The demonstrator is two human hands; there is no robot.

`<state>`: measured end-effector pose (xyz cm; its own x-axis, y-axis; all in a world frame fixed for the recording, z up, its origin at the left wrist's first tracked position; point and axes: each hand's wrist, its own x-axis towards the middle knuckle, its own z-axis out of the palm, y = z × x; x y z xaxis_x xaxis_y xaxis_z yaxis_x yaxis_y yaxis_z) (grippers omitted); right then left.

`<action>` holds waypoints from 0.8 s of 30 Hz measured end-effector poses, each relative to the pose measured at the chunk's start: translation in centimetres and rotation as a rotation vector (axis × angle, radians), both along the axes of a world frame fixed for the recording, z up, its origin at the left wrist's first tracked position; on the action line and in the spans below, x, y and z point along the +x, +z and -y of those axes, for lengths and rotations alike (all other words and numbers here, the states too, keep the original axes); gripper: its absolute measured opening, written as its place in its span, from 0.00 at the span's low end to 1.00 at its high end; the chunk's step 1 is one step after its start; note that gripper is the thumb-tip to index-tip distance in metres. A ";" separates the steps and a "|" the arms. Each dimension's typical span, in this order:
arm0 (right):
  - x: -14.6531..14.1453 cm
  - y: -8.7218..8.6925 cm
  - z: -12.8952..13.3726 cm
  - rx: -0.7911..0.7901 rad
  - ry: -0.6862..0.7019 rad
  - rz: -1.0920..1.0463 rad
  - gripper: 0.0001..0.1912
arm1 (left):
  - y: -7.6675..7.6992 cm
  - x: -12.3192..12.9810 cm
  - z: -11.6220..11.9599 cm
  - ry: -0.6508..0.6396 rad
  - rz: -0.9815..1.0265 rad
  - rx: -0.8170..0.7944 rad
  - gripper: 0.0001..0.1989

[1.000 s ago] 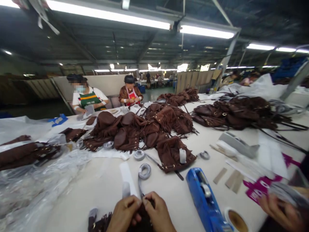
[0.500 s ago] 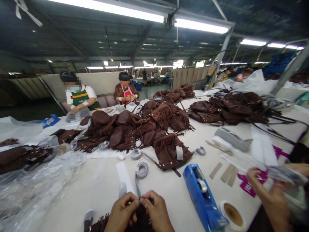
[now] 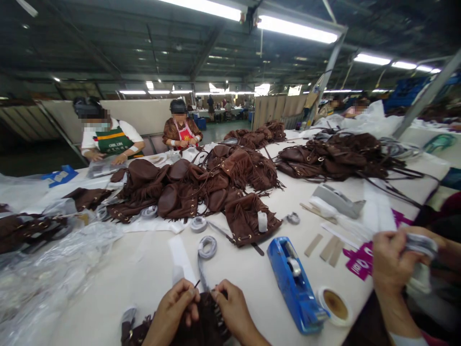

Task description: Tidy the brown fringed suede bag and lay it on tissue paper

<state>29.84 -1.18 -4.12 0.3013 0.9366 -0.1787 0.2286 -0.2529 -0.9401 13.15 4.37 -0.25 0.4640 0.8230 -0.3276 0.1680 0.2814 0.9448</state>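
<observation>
A dark brown fringed bag (image 3: 201, 315) lies at the table's near edge, partly hidden by my hands. Above its left side, my left hand (image 3: 176, 305) pinches a thin dark cord (image 3: 197, 284) whose tip sticks up past the fingers. My right hand (image 3: 233, 307) is closed at the bag's upper right edge, thumb and forefinger on a dark bit of cord, mostly hidden. Just beyond the bag, a grey wrapped strap runs up to a coil (image 3: 207, 247). Another grey-wrapped end (image 3: 128, 317) lies at the bag's left.
A blue tape dispenser (image 3: 297, 288) and a tape roll (image 3: 334, 306) stand to the right. Brown bags (image 3: 180, 187) are heaped ahead, clear plastic (image 3: 61, 283) at left. A co-worker's hands (image 3: 392, 264) hold a wrapped coil at right; two people work across the table.
My hands have moved apart from a pinch together, and the cord tip now shows in my left fingers. The co-worker's hands at right have raised and turned the wrapped coil.
</observation>
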 end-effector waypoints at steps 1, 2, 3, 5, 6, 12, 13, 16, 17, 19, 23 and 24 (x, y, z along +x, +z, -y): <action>-0.1 0.5 0.0 0.009 0.019 -0.065 0.05 | -0.4 0.1 0.1 -0.029 -0.026 -0.005 0.22; -0.3 1.1 0.0 0.020 0.044 -0.128 0.05 | -0.7 0.3 0.3 -0.057 -0.043 -0.003 0.24; -0.4 1.9 -0.1 0.034 0.076 -0.182 0.06 | -0.9 0.6 0.5 -0.088 -0.055 0.016 0.27; -0.4 3.7 -0.2 0.071 0.150 -0.264 0.07 | -0.9 1.2 0.9 -0.158 -0.070 0.092 0.31; -0.3 4.6 -0.3 0.093 0.186 -0.280 0.08 | -0.8 1.4 1.0 -0.189 -0.072 0.135 0.28; 2.2 6.3 -1.1 0.145 0.106 -0.600 0.10 | -0.5 1.4 0.1 -0.255 -0.080 0.144 0.13; 2.6 5.9 -1.0 0.130 0.053 -0.698 0.13 | -0.7 1.3 0.0 -0.268 -0.093 0.113 0.13; 2.9 4.6 -0.9 0.079 -0.058 -0.874 0.19 | -1.6 1.1 0.0 -0.293 -0.146 0.063 0.15; 2.8 4.3 -0.9 0.070 -0.069 -0.888 0.20 | -1.9 1.1 0.0 -0.296 -0.158 0.070 0.16; 2.4 4.1 -1.0 0.057 -0.059 -0.904 0.20 | -2.4 1.2 0.0 -0.293 -0.173 0.083 0.20; 2.4 5.4 -1.4 -0.033 -0.004 -1.059 0.23 | -3.4 1.5 0.0 -0.246 -0.214 0.108 0.25; 2.6 5.9 -1.4 -0.055 0.005 -1.100 0.24 | -3.6 1.5 0.0 -0.229 -0.229 0.125 0.24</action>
<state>32.49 0.25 1.76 -0.0519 0.9201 -0.3883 -0.7253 -0.3020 -0.6187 14.62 4.35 -3.82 0.5672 0.7465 -0.3480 0.4253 0.0964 0.8999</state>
